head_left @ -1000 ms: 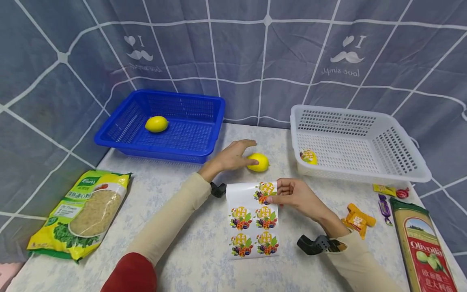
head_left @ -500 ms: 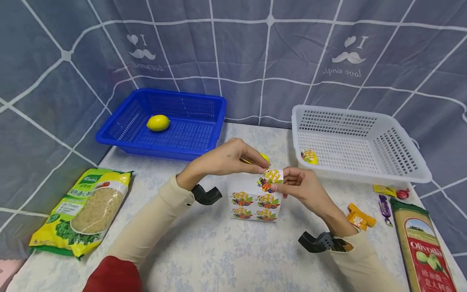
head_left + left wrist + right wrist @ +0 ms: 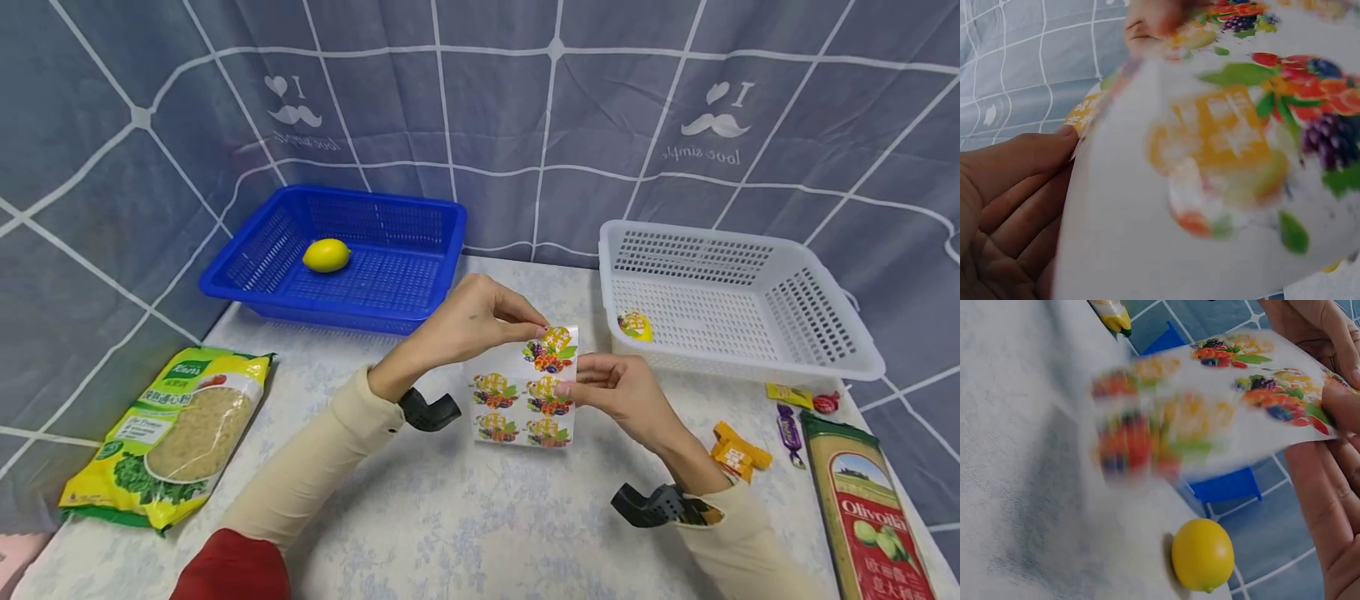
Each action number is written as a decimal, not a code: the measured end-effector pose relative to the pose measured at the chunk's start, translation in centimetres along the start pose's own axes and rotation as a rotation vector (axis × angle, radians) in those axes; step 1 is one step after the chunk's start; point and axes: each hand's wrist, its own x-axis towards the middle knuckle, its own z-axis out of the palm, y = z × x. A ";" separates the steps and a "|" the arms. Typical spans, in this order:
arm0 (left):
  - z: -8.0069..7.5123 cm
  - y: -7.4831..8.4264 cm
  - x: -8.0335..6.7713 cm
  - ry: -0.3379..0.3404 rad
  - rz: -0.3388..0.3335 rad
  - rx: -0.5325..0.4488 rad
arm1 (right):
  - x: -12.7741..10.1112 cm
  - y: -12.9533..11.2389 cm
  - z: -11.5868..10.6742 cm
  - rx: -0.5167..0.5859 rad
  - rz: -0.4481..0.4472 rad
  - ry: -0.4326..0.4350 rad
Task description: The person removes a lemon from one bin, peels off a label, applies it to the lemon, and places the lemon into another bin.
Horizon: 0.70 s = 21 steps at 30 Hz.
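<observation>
A white sheet of fruit-printed stickers [image 3: 498,363] is held up above the table, tilted. My right hand [image 3: 626,396] grips its right edge, thumb on the front and fingers behind. At the upper edge my left hand [image 3: 468,321] pinches the corner of the top sticker [image 3: 551,350] between thumb and fingertips. The left wrist view shows that thumb beside the sticker's gold print [image 3: 1082,115]; whether the sticker has lifted there is unclear. Behind the sheet a lemon [image 3: 1202,555] lies on the table, seen in the right wrist view but hidden in the head view.
A blue basket [image 3: 333,316] with one lemon [image 3: 326,255] stands back left. The white basket [image 3: 750,364] at back right holds a stickered lemon [image 3: 636,326]. A pasta bag [image 3: 168,437] lies left; wrapped candies [image 3: 738,450] and an Olivoilà packet [image 3: 862,508] lie right.
My left hand has come from the lemon on the table to the sheet's top sticker and pinches it. The sheet has been raised and tilted; my right hand keeps its hold on the edge.
</observation>
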 end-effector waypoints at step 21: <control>-0.4 0.0 0.1 0.091 0.032 -0.093 | 0.5 2.0 0.3 0.275 0.269 -0.118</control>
